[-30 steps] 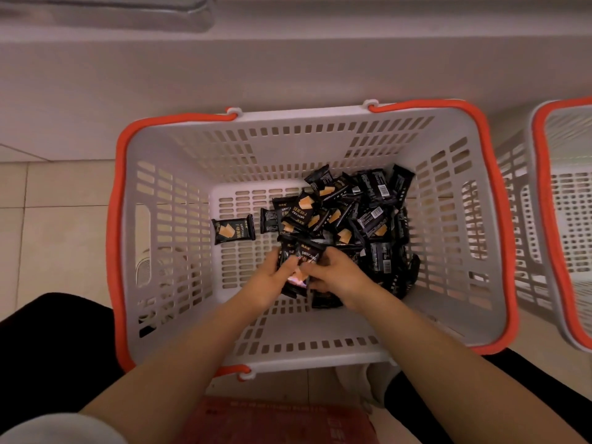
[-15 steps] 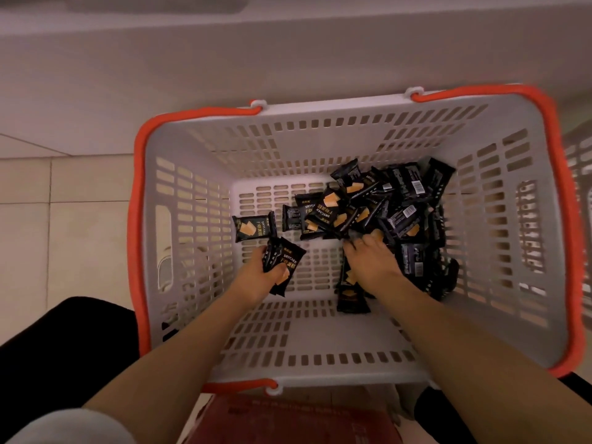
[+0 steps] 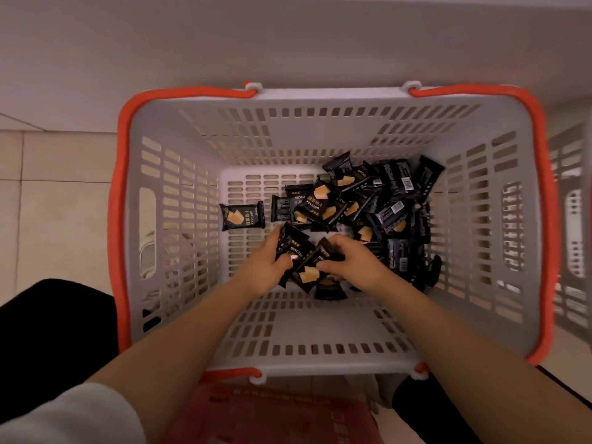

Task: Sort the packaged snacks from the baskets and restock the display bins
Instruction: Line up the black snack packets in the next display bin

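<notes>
Left hand (image 3: 263, 267) gripping a small stack of black snack packets (image 3: 293, 249); right hand (image 3: 347, 262) pinching one more packet (image 3: 307, 273) against it, likely to gather a handful. Remaining packets (image 3: 368, 203) heaped at right in white basket (image 3: 320, 363) on the floor.

My only view is the head camera, worn on the person, looking steeply down and forward, close over the basket (image 3: 326, 97) on the floor, both forearms reaching in from the bottom edge, wide-angle bend at the rims, no second view to overlap
</notes>
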Action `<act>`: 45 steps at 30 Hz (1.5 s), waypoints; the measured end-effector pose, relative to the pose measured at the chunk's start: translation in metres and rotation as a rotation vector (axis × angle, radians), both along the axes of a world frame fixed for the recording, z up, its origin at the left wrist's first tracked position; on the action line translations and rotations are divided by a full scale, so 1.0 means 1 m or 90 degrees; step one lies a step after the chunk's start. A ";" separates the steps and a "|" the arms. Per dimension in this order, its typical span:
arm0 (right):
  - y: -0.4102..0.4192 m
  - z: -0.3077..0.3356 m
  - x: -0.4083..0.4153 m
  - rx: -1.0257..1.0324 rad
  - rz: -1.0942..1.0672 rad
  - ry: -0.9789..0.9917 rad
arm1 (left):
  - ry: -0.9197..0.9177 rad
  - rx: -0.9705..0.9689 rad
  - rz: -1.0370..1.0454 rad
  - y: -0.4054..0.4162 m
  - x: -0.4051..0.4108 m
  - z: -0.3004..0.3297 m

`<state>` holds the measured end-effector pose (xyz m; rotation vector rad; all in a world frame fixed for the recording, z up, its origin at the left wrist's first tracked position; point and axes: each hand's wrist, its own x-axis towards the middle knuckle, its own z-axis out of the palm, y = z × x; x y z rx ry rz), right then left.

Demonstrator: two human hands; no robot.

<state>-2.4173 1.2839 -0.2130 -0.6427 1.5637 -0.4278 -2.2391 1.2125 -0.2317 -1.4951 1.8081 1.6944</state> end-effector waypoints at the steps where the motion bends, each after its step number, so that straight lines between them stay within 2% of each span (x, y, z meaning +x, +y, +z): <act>1: 0.000 0.000 0.005 0.017 -0.050 -0.026 | 0.007 -0.001 -0.011 0.002 -0.002 0.002; 4: 0.000 -0.005 0.018 0.065 -0.164 -0.098 | 0.038 0.027 0.000 0.004 -0.003 0.006; 7: 0.001 -0.014 0.023 0.072 -0.144 -0.044 | 0.041 0.054 -0.005 0.002 0.001 0.007; 11: 0.000 -0.020 0.012 0.032 0.112 0.192 | -0.024 0.057 -0.033 -0.001 0.011 0.002; 15: 0.005 -0.023 0.002 -0.055 0.505 0.481 | -0.045 0.078 0.076 -0.003 0.016 0.001; 17: 0.005 -0.023 0.004 -0.066 0.594 0.535 | -0.045 0.096 0.150 -0.006 0.017 0.002; 20: 0.000 -0.015 0.006 -0.083 0.626 0.558 | -0.026 0.098 0.210 -0.013 0.014 0.010; 21: -0.003 -0.010 0.005 -0.084 0.594 0.550 | -0.011 0.094 0.223 -0.016 0.013 0.015; 23: -0.006 0.005 -0.002 -0.073 0.417 0.474 | 0.023 0.082 0.240 -0.022 0.011 0.028; 25: -0.008 0.030 -0.010 -0.078 0.176 0.337 | 0.056 0.048 0.244 -0.028 0.009 0.051; 27: -0.007 0.061 -0.019 -0.119 -0.008 0.232 | 0.099 0.005 0.246 -0.033 0.008 0.076; 30: -0.003 0.119 -0.026 -0.186 -0.238 0.071 | 0.175 -0.045 0.253 -0.036 0.004 0.122; 33: 0.001 0.175 -0.021 -0.234 -0.407 -0.119 | 0.242 -0.114 0.246 -0.034 -0.001 0.174; 39: 0.003 0.280 0.015 -0.349 -0.557 -0.420 | 0.371 -0.268 0.257 -0.025 -0.005 0.281; 45: -0.001 0.344 0.059 -0.447 -0.460 -0.407 | 0.439 -0.423 0.213 -0.007 -0.011 0.353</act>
